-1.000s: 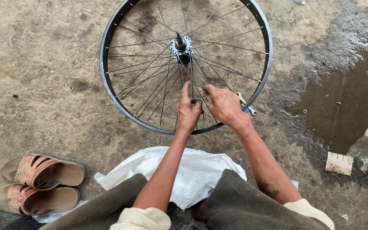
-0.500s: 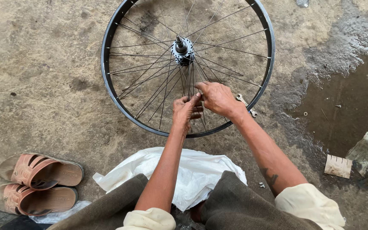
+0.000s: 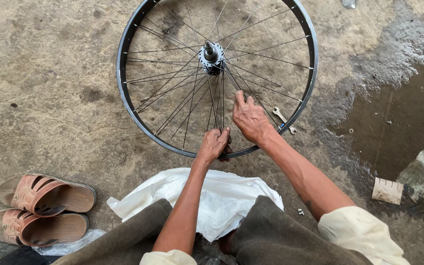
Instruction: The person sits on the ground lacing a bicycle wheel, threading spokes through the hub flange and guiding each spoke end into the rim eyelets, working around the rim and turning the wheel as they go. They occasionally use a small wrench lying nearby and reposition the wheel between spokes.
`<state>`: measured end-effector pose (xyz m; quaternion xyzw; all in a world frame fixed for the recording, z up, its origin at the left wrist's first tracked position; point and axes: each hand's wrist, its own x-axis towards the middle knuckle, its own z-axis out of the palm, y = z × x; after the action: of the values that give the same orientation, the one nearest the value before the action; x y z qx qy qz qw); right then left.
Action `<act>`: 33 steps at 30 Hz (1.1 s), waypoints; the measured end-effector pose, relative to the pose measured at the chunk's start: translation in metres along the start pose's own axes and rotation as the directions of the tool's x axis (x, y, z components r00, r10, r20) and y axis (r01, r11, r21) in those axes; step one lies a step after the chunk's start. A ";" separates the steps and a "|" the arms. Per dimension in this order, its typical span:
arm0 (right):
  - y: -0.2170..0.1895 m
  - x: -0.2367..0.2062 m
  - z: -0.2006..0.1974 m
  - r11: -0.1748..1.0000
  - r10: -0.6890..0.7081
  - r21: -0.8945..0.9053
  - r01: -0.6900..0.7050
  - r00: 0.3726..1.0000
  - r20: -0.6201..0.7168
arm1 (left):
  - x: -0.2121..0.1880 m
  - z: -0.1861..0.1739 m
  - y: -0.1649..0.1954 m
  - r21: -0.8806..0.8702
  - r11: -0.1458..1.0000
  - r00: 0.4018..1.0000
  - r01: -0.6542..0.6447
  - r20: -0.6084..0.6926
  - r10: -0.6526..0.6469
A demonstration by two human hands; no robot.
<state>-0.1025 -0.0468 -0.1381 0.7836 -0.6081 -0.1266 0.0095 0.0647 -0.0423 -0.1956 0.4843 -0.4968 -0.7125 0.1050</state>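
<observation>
One bicycle wheel (image 3: 138,118), two sandals (image 3: 45,196), one wrench (image 3: 284,120), one white plastic sheet (image 3: 226,196), two hands (image 3: 249,118).

Wheel (image 3: 123,88) flat on ground (image 3: 50,73), wrench (image 3: 284,120) right of rim, sandals (image 3: 40,211) lower left
</observation>
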 end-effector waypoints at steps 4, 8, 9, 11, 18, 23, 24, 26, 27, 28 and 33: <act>0.002 0.006 0.005 0.999 0.029 -0.017 -0.028 0.997 0.074 | -0.009 0.008 0.015 0.159 0.987 0.999 0.008 -0.052 0.001; 0.004 0.010 0.009 0.993 0.106 0.057 -0.107 0.994 0.028 | -0.010 0.014 0.015 0.392 0.912 0.972 -0.121 -0.138 0.189; 0.005 0.010 0.010 0.990 0.124 0.068 -0.126 0.992 0.038 | -0.010 0.016 0.015 0.463 0.874 0.955 -0.147 -0.162 0.247; 0.006 0.011 0.013 0.986 0.152 0.080 -0.147 0.987 -0.056 | -0.011 0.020 0.015 0.417 0.905 0.978 -0.085 -0.140 0.156; 0.008 0.016 0.018 0.954 0.233 0.172 -0.246 0.968 0.095 | -0.007 0.024 0.014 0.374 0.927 0.998 0.015 -0.068 0.011; -0.002 0.013 0.020 0.965 0.234 0.135 -0.224 0.970 -0.067 | 0.001 0.030 -0.003 0.455 0.885 0.973 -0.099 -0.143 0.182; -0.003 0.014 0.021 0.977 0.202 0.094 -0.190 0.969 -0.144 | 0.002 0.030 -0.006 0.499 0.853 0.946 -0.154 -0.174 0.272; 0.000 0.015 0.021 0.969 0.193 0.166 -0.181 0.979 -0.059 | 0.002 0.029 -0.007 0.511 0.848 0.951 -0.144 -0.167 0.262; 0.002 0.017 0.021 0.963 0.182 0.205 -0.175 0.983 -0.018 | 0.002 0.027 -0.006 0.517 0.845 0.952 -0.136 -0.167 0.255; 0.006 0.018 0.021 0.931 0.208 0.306 -0.201 0.978 0.011 | 0.001 0.026 -0.005 0.523 0.848 0.966 -0.080 -0.168 0.195; 0.020 0.019 0.019 0.882 0.275 0.439 -0.171 0.943 -0.186 | -0.003 0.027 0.006 0.432 0.897 0.967 -0.096 -0.173 0.186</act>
<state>-0.1209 -0.0675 -0.1565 0.7011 -0.7019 0.1048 -0.0690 0.0430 -0.0270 -0.1877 0.5303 -0.6585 -0.5242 0.1015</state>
